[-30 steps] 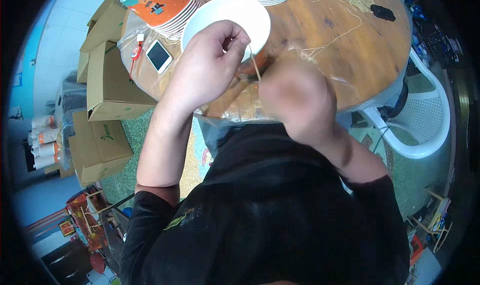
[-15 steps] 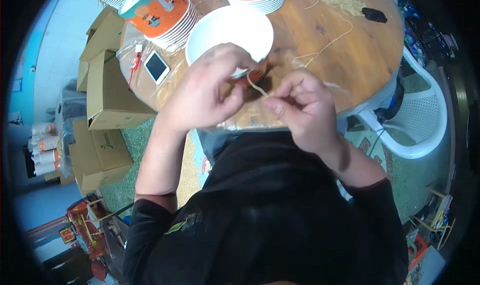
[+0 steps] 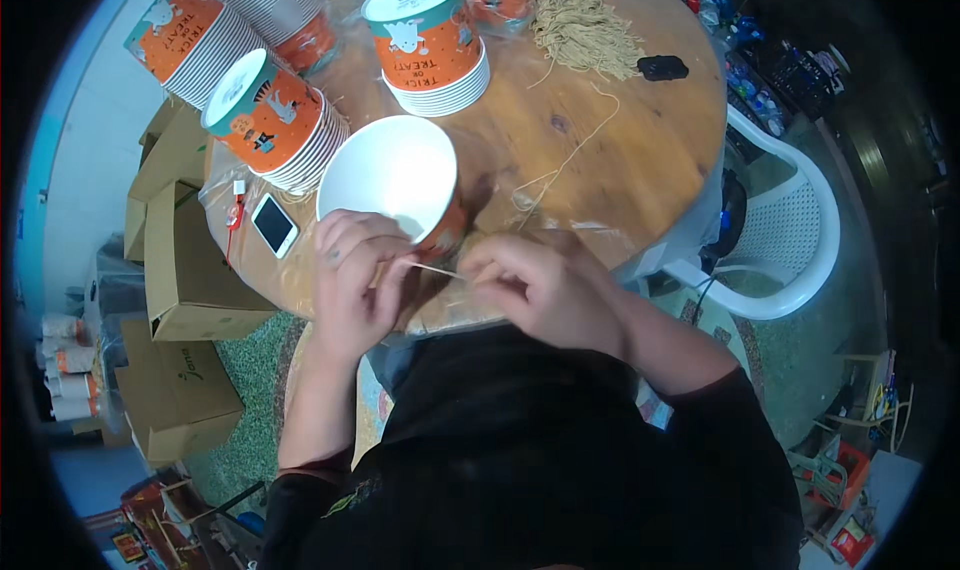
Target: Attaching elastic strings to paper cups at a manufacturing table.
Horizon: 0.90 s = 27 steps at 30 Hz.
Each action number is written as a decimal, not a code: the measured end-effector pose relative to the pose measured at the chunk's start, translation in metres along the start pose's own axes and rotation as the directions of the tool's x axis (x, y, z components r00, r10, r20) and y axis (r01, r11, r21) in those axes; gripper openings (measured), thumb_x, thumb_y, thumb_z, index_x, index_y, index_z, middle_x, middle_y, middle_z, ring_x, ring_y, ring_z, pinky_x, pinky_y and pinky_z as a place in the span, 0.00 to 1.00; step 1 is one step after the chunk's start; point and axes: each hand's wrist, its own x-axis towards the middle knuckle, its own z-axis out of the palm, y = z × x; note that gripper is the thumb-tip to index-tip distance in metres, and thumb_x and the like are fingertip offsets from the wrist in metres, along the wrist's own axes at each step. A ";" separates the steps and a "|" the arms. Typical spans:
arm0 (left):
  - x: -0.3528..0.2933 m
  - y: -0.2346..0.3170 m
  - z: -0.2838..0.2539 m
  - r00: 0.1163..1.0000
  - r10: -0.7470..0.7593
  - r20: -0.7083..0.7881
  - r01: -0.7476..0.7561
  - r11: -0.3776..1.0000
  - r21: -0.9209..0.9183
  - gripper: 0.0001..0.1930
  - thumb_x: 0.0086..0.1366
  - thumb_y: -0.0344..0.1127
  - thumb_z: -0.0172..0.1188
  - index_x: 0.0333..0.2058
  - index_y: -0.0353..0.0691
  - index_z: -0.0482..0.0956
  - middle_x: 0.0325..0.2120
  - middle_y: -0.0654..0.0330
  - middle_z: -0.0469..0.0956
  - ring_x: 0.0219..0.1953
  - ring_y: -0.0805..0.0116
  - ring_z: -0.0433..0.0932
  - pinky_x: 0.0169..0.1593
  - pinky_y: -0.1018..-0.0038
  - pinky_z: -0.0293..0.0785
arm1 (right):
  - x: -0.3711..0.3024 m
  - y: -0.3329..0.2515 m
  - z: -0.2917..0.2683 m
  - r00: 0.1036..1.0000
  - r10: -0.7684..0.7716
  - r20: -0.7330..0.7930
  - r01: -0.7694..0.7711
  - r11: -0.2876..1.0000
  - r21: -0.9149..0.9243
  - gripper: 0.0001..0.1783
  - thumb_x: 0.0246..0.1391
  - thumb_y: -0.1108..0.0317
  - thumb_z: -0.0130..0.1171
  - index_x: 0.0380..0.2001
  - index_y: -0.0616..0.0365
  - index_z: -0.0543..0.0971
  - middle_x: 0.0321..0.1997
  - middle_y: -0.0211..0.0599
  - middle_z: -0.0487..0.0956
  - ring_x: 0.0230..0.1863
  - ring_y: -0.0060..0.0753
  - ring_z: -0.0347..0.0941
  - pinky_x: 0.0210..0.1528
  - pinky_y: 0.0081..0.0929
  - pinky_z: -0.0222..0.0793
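Desk bore an open tub near its edge. Left hand overlapped the tub's rim, right hand nearby; both pinched string, straight between them. Step seemed string-handling; next move likely called for firm pinches at both ends.

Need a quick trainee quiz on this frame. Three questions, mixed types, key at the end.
1. Multiple choice: what runs between the left hand and the right hand?
A) a red cable
B) a pale string
C) a black strap

2. True or false: the phone lies to the left of the open white-lined tub.

3. Fill in the colour: beside the bundle of strands on the table lies a small ____ item.

Key: 1. B; 2. true; 3. black
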 end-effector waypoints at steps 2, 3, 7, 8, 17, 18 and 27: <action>-0.008 -0.008 -0.008 0.999 -0.041 0.019 0.042 0.998 -0.049 0.04 0.67 0.29 0.68 0.36 0.42 0.81 0.44 0.57 0.87 0.56 0.51 0.84 0.70 0.45 0.67 | 0.000 0.019 -0.013 0.993 -0.055 -0.106 0.020 0.950 -0.310 0.10 0.64 0.74 0.65 0.48 0.59 0.84 0.43 0.51 0.87 0.45 0.58 0.86 0.48 0.47 0.83; -0.011 -0.008 -0.013 0.998 -0.058 0.000 0.058 0.996 -0.073 0.05 0.66 0.30 0.67 0.34 0.42 0.78 0.45 0.55 0.87 0.57 0.49 0.83 0.71 0.43 0.65 | -0.001 0.030 -0.019 0.983 -0.076 -0.169 -0.003 0.904 -0.427 0.09 0.65 0.73 0.65 0.48 0.58 0.85 0.44 0.50 0.87 0.45 0.57 0.86 0.48 0.48 0.82; -0.031 -0.031 -0.030 0.997 -0.068 -0.021 0.060 0.968 -0.244 0.14 0.65 0.34 0.65 0.27 0.44 0.65 0.44 0.52 0.85 0.60 0.43 0.80 0.68 0.44 0.65 | 0.009 0.051 -0.060 0.875 -0.238 -0.422 -0.115 0.744 -0.658 0.06 0.62 0.72 0.70 0.41 0.56 0.90 0.39 0.44 0.87 0.43 0.49 0.86 0.47 0.42 0.83; -0.035 -0.035 -0.030 0.996 -0.083 -0.025 0.073 0.959 -0.275 0.17 0.61 0.30 0.66 0.26 0.45 0.62 0.45 0.53 0.84 0.61 0.43 0.79 0.66 0.47 0.65 | 0.010 0.054 -0.071 0.861 -0.217 -0.461 -0.150 0.756 -0.637 0.06 0.63 0.71 0.69 0.42 0.56 0.90 0.40 0.45 0.87 0.43 0.53 0.86 0.47 0.44 0.82; -0.021 -0.051 -0.032 0.944 -0.307 -0.120 0.279 0.938 -0.206 0.15 0.64 0.24 0.72 0.43 0.39 0.74 0.59 0.49 0.80 0.67 0.48 0.77 0.73 0.52 0.69 | 0.006 0.062 -0.086 0.800 0.496 -0.338 -0.439 0.867 0.234 0.11 0.65 0.69 0.74 0.46 0.64 0.91 0.34 0.35 0.90 0.33 0.22 0.84 0.39 0.26 0.79; -0.017 -0.045 -0.027 0.932 -0.327 -0.159 0.278 0.922 -0.268 0.15 0.64 0.25 0.73 0.45 0.38 0.76 0.60 0.48 0.80 0.67 0.49 0.77 0.73 0.52 0.69 | 0.001 0.068 -0.077 0.812 0.507 -0.291 -0.433 0.856 0.283 0.10 0.64 0.71 0.75 0.46 0.65 0.91 0.34 0.32 0.90 0.34 0.17 0.82 0.40 0.22 0.78; -0.018 -0.001 -0.019 0.981 -0.161 -0.108 0.173 0.979 0.105 0.21 0.60 0.26 0.77 0.49 0.36 0.79 0.58 0.45 0.82 0.62 0.45 0.80 0.65 0.54 0.75 | -0.009 0.059 0.011 0.912 0.342 -0.228 -0.304 0.934 0.187 0.26 0.59 0.71 0.79 0.58 0.65 0.83 0.45 0.36 0.89 0.37 0.19 0.82 0.46 0.24 0.80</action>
